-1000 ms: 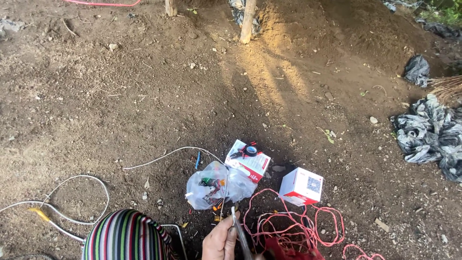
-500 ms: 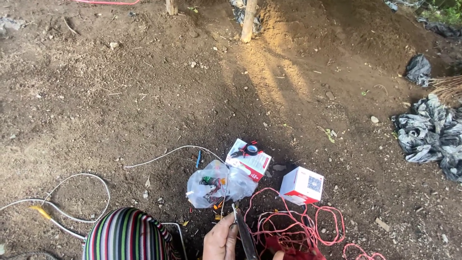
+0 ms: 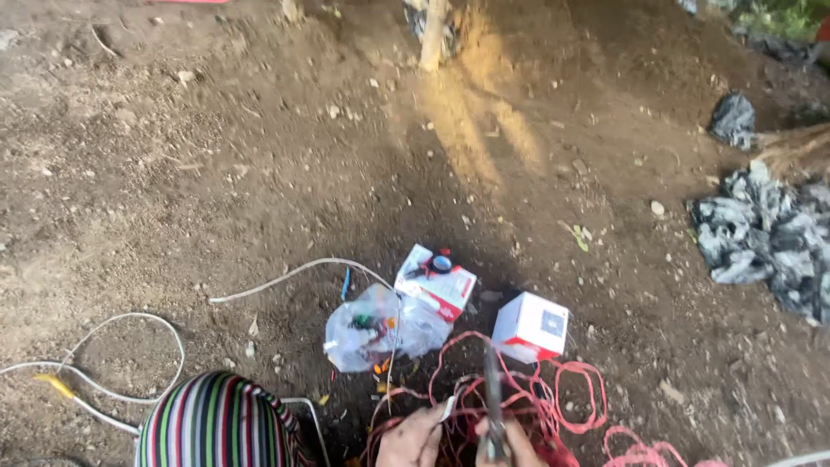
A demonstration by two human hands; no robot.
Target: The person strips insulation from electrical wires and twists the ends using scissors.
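At the bottom edge, my left hand (image 3: 417,438) pinches the end of a thin wire with a pale tip. Right beside it, my right hand (image 3: 515,447) grips a slim dark metal tool (image 3: 493,393) that points up and away from me. Both hands are over a tangle of red wire (image 3: 562,402) lying on the dirt. Only the fingers of each hand show. My knee in striped cloth (image 3: 216,424) is at the lower left.
Past the hands lie a clear plastic bag of small parts (image 3: 376,327), a white and red box (image 3: 435,281) with a small item on top, and a white cube box (image 3: 531,326). White cable (image 3: 130,342) loops at left. Black plastic sheeting (image 3: 761,233) is at right, a wooden stake (image 3: 432,35) at top.
My right hand has come into view at the bottom edge and the tool now stands more upright. The view has shifted a little, otherwise the ground items are unmoved.
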